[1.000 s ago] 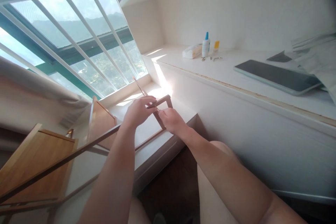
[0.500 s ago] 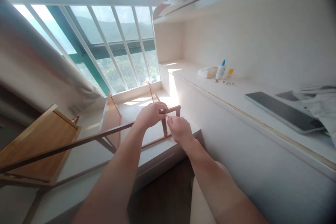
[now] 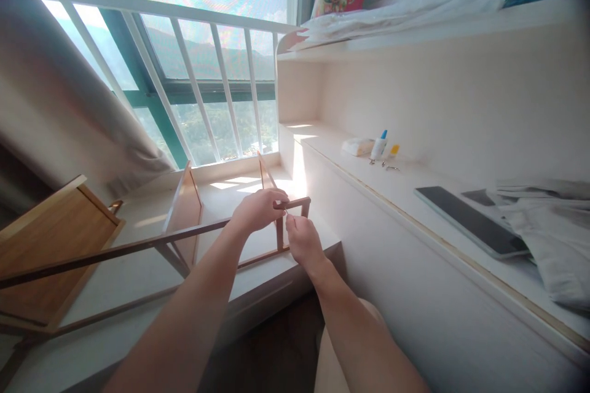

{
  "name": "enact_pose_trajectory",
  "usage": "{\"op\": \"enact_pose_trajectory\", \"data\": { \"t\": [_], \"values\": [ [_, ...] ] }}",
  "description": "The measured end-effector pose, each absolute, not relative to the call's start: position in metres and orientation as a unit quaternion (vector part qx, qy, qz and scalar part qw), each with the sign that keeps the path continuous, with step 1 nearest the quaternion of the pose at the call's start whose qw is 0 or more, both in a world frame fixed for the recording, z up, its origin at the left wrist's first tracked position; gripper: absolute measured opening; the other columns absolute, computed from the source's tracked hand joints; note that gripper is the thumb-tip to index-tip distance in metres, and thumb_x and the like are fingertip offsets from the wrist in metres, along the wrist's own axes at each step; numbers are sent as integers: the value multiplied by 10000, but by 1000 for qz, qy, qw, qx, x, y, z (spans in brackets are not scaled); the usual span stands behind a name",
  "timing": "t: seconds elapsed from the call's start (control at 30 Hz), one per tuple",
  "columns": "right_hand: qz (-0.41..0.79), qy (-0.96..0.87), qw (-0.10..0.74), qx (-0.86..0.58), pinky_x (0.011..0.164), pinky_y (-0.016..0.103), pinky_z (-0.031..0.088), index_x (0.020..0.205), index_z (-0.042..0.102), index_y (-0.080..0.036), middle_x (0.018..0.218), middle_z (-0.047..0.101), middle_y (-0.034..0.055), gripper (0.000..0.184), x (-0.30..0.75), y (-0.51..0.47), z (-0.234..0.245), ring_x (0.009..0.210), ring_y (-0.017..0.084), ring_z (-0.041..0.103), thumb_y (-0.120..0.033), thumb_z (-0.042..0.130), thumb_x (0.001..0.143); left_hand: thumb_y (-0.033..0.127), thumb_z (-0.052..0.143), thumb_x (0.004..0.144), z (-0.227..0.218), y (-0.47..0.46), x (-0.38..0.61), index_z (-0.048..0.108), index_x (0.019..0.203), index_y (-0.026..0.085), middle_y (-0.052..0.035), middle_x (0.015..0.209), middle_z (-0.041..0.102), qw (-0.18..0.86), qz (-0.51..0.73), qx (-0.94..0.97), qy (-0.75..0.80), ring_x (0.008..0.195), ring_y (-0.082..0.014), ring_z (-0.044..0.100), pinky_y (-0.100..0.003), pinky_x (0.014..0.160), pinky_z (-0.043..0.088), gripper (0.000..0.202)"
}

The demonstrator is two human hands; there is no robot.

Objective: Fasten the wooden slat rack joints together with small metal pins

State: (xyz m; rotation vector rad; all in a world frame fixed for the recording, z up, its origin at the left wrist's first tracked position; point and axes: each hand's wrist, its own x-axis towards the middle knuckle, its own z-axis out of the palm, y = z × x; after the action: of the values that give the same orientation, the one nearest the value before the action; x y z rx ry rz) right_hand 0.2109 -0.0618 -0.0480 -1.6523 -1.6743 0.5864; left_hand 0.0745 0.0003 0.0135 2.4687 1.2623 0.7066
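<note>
A brown wooden rack frame (image 3: 198, 232) with flat wooden shelf panels (image 3: 183, 212) lies on its side along the white window ledge. Near the frame's right end, my left hand (image 3: 258, 209) is closed around the upper rail, its fingertips at the joint with a crosspiece (image 3: 279, 234). Just below and to the right, my right hand (image 3: 304, 238) is closed in a pinch on a thin metal piece (image 3: 286, 214) that meets the rail. Most of that piece is hidden by the fingers, so its kind does not show.
A white counter (image 3: 332, 156) on the right holds a glue bottle (image 3: 378, 146), a yellow-capped item (image 3: 394, 150), small metal fittings (image 3: 391, 167), a white packet (image 3: 358, 147), a phone or tablet (image 3: 472, 221) and grey cloth (image 3: 548, 239). A railing (image 3: 221, 83) fronts the window; a curtain (image 3: 87, 98) hangs left.
The camera has tilted up slightly, so the scene sits lower. Both hands keep their grips at the same joint, with the right hand turned slightly.
</note>
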Motion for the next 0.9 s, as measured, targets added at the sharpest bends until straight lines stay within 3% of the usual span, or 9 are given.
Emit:
{"op": "enact_pose_trajectory", "data": {
  "t": [0.27,0.5,0.77,0.9],
  "values": [
    [275,-608,404,-625,539,255,335,709,614,-175,667,626,65,521,206,-61,-51,625,168,556,-426,235,964,290,619,703,14,0,74,723,841,311,9,933,709,128,226,859,441,807,-210,643,-288,703,496,174],
    [388,-549,483,-561,443,265,312,502,417,-223,413,466,9,454,202,-60,-49,443,141,470,-402,334,911,276,599,742,15,0,73,708,850,272,9,992,697,114,187,870,442,830,-181,637,-249,695,482,153],
    [522,-435,546,-490,324,256,269,503,279,-252,330,312,-60,390,193,-59,-55,285,108,313,-334,364,875,260,596,749,13,2,72,703,871,271,7,996,697,106,181,872,442,819,-175,637,-248,711,481,163],
    [505,-462,528,-502,325,253,289,505,306,-248,338,331,-51,437,194,-61,-54,295,108,338,-426,376,898,256,592,746,14,1,72,703,909,273,4,1000,699,112,180,870,445,819,-174,637,-251,726,484,198]
  ]
}}
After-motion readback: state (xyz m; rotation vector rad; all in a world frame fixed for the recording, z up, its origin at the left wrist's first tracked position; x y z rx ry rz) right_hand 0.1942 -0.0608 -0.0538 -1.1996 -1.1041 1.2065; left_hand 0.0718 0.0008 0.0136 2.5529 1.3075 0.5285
